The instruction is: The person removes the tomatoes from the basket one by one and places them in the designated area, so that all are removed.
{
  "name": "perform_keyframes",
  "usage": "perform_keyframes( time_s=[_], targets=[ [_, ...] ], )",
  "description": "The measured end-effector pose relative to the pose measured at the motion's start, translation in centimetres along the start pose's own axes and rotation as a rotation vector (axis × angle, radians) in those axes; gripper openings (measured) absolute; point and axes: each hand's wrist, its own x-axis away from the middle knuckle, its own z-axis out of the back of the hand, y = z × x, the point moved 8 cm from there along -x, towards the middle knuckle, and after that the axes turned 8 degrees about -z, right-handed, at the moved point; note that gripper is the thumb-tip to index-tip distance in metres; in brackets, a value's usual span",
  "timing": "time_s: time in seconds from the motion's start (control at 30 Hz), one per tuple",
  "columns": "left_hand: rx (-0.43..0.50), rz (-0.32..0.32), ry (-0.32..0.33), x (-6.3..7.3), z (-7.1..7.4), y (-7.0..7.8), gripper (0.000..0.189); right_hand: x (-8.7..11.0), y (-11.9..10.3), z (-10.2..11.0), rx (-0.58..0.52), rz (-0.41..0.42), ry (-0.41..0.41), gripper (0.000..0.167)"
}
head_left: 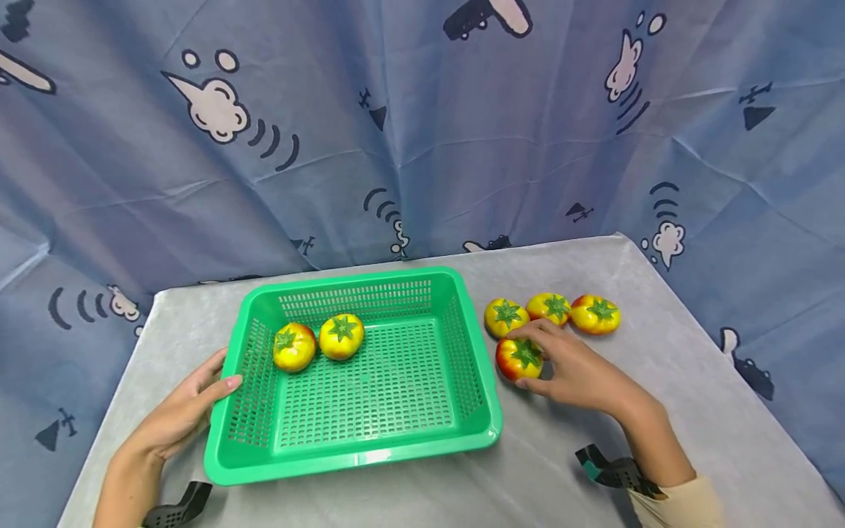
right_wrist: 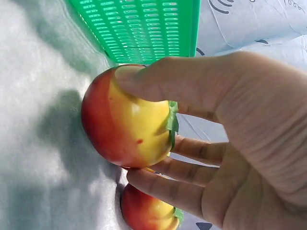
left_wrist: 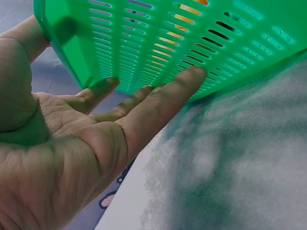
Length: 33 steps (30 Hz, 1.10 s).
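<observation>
A green plastic basket (head_left: 356, 460) with slotted walls stands on the table, holding two red-and-yellow tomatoes, one tomato (head_left: 294, 347) beside another tomato (head_left: 341, 336). At its left side my left hand (head_left: 188, 407) holds the wall, thumb over the rim and fingers (left_wrist: 163, 103) against the outer slots. My right hand (head_left: 571, 367) grips a tomato (right_wrist: 129, 120) with a green star-shaped top, right of the basket. In the right wrist view, the thumb lies on one side of this tomato and the fingertips on the other.
Behind the gripped tomato sit three more: a tomato (head_left: 505, 317), a tomato (head_left: 548, 304) and a tomato (head_left: 595, 314) farthest right. A light grey cover lies over the table (head_left: 686, 411). A blue patterned curtain (head_left: 422, 147) hangs along the back and sides.
</observation>
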Motion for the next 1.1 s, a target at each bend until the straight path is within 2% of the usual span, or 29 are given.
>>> perform_keyframes(
  time_s=[0.2,0.87,1.1],
  targets=[
    [-0.025,-0.005,0.003,-0.12,0.14,0.11,0.074,-0.16,0.20,-0.35,0.021,-0.002,-0.004,0.060],
    [-0.015,-0.018,0.017,0.04,0.04,0.17,0.074,-0.19,0.63,-0.27,0.045,-0.047,-0.041,0.063],
    [-0.027,0.002,0.030,0.12,0.09,0.13,0.076,-0.06,0.52,-0.14,0.039,-0.041,-0.047,0.063]
  ],
)
